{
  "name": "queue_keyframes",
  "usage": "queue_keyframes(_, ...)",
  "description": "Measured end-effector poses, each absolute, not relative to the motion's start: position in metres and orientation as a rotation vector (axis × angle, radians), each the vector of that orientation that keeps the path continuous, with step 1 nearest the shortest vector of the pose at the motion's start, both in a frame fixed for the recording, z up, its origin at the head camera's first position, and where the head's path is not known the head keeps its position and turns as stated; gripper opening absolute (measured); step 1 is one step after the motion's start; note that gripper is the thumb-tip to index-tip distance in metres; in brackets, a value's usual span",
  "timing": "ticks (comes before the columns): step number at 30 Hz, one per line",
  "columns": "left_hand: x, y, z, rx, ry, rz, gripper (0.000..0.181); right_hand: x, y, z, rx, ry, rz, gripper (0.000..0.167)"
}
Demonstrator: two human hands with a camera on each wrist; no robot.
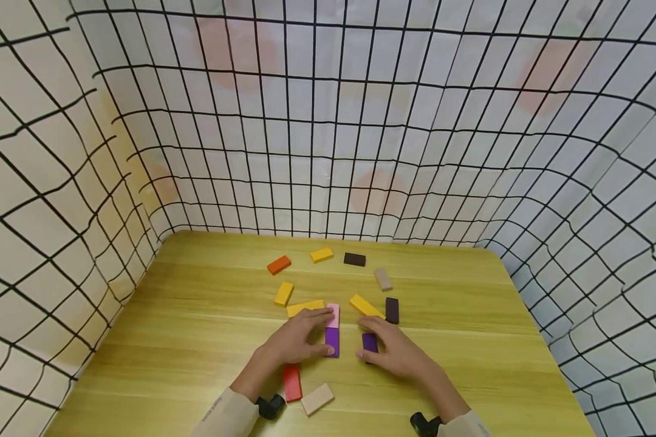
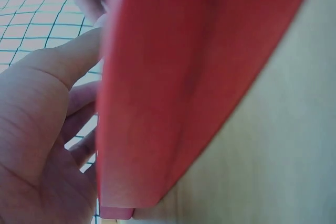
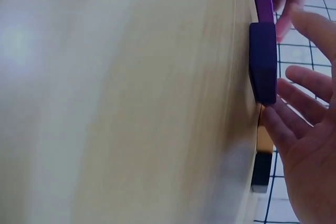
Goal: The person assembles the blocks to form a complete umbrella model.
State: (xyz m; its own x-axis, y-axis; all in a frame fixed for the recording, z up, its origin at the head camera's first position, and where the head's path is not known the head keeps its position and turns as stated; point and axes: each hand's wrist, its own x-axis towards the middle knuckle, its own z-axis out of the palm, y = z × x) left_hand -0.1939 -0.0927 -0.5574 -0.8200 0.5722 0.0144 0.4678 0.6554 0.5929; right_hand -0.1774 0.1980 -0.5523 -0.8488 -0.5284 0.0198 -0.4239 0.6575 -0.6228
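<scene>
In the head view my left hand [image 1: 297, 337] reaches over a pink block [image 1: 333, 315] and a purple block [image 1: 332, 341], which lie end to end. Its fingertips rest on the pink block, and its thumb tip is at the purple one. My right hand [image 1: 396, 349] arches beside a dark purple block [image 1: 369, 343], partly covering it, thumb and fingers spread apart. The right wrist view shows this dark block [image 3: 263, 64] next to the loosely spread fingers. Close to the left wrist camera, a red block [image 2: 173, 87] hides part of the left hand [image 2: 42, 119].
Yellow blocks [image 1: 306, 308] [image 1: 366, 306] and a black block [image 1: 392, 310] lie beyond the hands. An orange block [image 1: 279, 264] and several others form a far arc. A beige block [image 1: 317, 399] lies in front. Black wire mesh [image 1: 328, 152] encloses the wooden table [image 1: 197, 340] on three sides.
</scene>
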Motion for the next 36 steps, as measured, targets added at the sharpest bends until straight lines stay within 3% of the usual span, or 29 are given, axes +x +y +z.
queue_keyframes(5, -0.194, -0.095, -0.558, 0.814, 2.679, 0.954, 0.075, -0.173, 0.207, -0.553, -0.787, 2.695, -0.923, 0.076)
queue_keyframes(21, -0.194, -0.091, -0.563, 0.806, 2.690, 0.995, 0.073, -0.166, 0.217, -0.558, -0.797, 2.711, -0.964, 0.056)
queue_keyframes(36, -0.192, -0.090, -0.567, 0.823, 2.716, 1.002, 0.068, -0.151, 0.194, -0.557, -0.871, 2.652, -1.077, 0.056)
